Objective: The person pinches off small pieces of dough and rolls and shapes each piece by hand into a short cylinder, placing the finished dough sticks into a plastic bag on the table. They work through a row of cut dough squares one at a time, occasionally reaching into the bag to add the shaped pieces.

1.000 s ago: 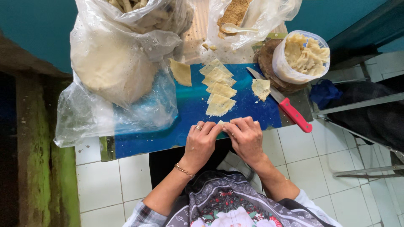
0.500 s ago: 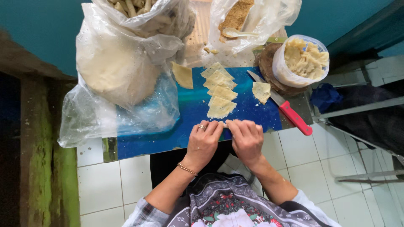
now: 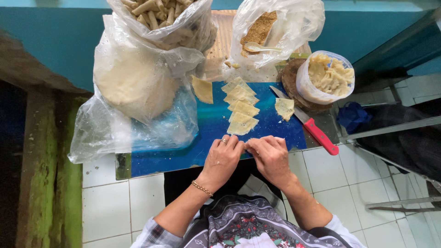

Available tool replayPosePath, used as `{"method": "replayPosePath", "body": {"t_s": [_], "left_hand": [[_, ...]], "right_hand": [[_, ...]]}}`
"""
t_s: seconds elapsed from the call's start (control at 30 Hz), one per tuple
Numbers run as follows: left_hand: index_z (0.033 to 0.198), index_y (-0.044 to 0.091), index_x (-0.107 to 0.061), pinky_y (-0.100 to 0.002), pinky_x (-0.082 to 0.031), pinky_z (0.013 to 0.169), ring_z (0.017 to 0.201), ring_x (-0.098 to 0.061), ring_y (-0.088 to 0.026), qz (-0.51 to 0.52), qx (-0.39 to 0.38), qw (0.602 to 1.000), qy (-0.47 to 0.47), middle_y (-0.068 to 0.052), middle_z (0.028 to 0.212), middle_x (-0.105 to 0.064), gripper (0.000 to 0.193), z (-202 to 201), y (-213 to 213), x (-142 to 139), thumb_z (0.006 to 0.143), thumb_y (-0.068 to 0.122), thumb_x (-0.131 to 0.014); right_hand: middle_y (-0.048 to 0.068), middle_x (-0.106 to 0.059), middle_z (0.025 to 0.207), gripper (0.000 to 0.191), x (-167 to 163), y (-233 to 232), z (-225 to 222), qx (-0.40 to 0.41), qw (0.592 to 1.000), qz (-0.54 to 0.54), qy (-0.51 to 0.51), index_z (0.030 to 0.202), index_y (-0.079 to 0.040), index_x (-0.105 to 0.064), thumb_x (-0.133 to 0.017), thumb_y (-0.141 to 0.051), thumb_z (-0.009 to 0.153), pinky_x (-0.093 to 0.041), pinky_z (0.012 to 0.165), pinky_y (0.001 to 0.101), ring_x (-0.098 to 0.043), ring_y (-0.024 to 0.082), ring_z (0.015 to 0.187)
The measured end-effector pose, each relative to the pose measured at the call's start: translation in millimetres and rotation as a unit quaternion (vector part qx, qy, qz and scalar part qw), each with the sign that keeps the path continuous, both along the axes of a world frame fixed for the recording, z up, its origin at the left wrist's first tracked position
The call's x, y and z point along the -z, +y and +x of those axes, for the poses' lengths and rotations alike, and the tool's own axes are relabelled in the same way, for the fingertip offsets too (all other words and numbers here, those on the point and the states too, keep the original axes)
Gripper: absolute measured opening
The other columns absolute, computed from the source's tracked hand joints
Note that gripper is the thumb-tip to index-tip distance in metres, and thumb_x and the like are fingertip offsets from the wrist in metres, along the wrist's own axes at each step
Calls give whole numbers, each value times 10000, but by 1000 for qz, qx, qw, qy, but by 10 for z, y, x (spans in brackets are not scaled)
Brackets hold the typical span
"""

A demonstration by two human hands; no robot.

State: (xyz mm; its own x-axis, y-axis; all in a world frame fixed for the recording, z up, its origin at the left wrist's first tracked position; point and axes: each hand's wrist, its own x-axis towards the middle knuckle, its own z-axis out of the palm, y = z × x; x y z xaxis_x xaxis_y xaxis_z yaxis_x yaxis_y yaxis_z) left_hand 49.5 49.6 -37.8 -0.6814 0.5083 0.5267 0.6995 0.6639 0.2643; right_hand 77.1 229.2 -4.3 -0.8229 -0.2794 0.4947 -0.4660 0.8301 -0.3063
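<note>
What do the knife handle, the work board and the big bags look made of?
Knife handle: likely plastic, smooth glossy red.
Work board: probably plastic or laminate, shiny blue with reflections.
Big bags: thin clear plastic film, crinkled, contents showing through.

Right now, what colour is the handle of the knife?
Red. The knife lies at the right of the blue board; the head view shows it.

My left hand and right hand meet at the near edge of the blue plastic cutting board, at about 6 o'clock on it, fingertips pressed together over something too small and hidden to make out. At 12 o'clock from my fingers lies a row of pale yellow, thin dough triangles, flat and overlapping, running away from me.
</note>
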Motion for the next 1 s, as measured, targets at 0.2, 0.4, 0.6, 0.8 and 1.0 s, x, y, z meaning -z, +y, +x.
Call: {"method": "replayPosePath", "body": {"t_s": [0.2, 0.4, 0.6, 0.8, 1.0], "left_hand": [[854, 83, -577, -386, -475, 700, 829, -595, -253, 15, 33, 999, -19, -79, 871, -557, 149, -92, -125, -229, 914, 182, -671], [927, 83, -595, -388, -530, 726, 830, -613, -269, 70, -47, 993, 82, -100, 919, -578, 70, -505, -700, -889, 936, 81, -665], [956, 44, -645, -405, -531, 728, 879, -656, -294, -101, -220, 945, 218, -165, 1146, -626, 105, -1987, -1402, -1718, 1051, 86, -658], [1106, 47, -718, -460, -473, 850, 1024, -660, -331, -113, -182, 955, 205, -149, 1082, -667, 160, -2706, -1600, -1666, 965, 114, -685], [1339, 18, -632, -463, -449, 906, 1159, -592, -339, -18, -190, 952, 239, -170, 1243, -643, 379, -2252, -1508, -1485, 963, 64, -644]], "right_hand": [[35, -723, 921, 210, -167, 77, -232, -61, 997, -31, -31, 1039, -108, -703, -780, -135, 846, -472, 789, 399, -676, 248, 885], [64, -726, 1002, 70, -288, 600, -1795, 94, 979, 106, 143, 1018, -110, -770, -778, -166, 977, -456, 819, 444, -630, 292, 957], [45, -753, 935, 158, 23, 753, -3241, 203, 915, 348, 12, 865, -172, -790, -698, -301, 868, -407, 885, 466, -615, 257, 1032], [63, -750, 907, 148, 289, 851, -3485, 182, 929, 319, 49, 903, -196, -777, -633, -168, 917, -426, 900, 448, -662, 263, 965], [84, -749, 836, 138, 249, 726, -3329, 140, 975, 172, 0, 837, -237, -805, -670, -258, 860, -451, 855, 501, -684, 316, 882]]}}
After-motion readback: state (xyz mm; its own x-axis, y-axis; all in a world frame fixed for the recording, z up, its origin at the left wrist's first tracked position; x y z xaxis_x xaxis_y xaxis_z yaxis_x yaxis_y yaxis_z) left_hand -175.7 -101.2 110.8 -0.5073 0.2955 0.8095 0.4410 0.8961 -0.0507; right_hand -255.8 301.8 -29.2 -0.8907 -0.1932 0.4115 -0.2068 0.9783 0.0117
